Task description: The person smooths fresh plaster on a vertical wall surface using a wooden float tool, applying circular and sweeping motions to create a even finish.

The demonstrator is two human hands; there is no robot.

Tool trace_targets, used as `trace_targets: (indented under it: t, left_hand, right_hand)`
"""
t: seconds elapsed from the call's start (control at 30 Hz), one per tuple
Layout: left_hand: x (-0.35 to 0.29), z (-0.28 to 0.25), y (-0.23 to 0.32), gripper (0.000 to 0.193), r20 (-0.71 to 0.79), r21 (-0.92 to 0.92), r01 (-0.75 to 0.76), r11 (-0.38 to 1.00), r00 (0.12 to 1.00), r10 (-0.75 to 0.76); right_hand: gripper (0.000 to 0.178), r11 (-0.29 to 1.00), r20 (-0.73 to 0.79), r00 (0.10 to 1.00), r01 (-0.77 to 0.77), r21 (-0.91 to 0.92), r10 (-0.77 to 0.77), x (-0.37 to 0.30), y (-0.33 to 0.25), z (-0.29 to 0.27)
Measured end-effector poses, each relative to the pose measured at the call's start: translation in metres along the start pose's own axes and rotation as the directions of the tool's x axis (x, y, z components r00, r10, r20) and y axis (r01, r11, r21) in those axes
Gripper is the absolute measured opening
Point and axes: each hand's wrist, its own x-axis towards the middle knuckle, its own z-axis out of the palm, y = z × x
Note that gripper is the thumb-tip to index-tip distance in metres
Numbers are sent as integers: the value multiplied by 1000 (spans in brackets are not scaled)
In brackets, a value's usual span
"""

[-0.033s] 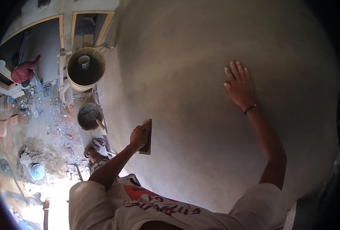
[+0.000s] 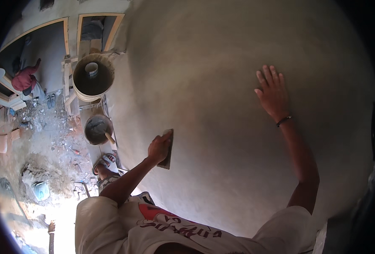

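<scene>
A plastering float (image 2: 166, 160), a flat rectangular board seen nearly edge-on, is gripped in my left hand (image 2: 158, 149). Its face lies against or very close to the grey plastered wall (image 2: 221, 161); the handle is hidden by my fingers. Higher up and to the right, my right hand (image 2: 275, 96) rests on the same wall, palm toward it, fingers stretched out and slightly spread, holding nothing. A dark band circles that wrist.
Left of the wall, a large bucket (image 2: 78, 89) with a small cup inside stands on a wooden scaffold. Below it a mortar pan (image 2: 86, 134) holds a wooden-handled trowel (image 2: 109, 138). My foot is on the plank (image 2: 95, 151). Another person (image 2: 25, 79) works far left, above rubble-strewn ground.
My left hand and the float have shifted slightly right and up, the float tilting a little. My right hand has slid slightly right along the wall.
</scene>
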Motion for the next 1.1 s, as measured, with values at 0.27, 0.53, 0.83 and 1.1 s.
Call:
trace_targets:
  t: [0.27, 0.53, 0.83, 1.1]
  left_hand:
    - [69, 42, 189, 43, -234, 52, -578, 814, 786, 573]
    - [165, 36, 309, 53, -382, 278, -636, 720, 614, 690]
    - [160, 58, 305, 51, -306, 279, -666, 692, 621, 722]
    - [160, 54, 299, 73, -289, 230, -637, 736, 677, 677]
  right_hand:
    - [64, 998, 210, 977, -58, 33, 50, -75, 13, -50]
    - [56, 954, -20, 957, -285, 94, 288, -244, 20, -116]
    - [52, 868, 95, 872, -488, 96, 480, -347, -31, -102]
    - [44, 873, 34, 873, -486, -26, 487, -361, -36, -65]
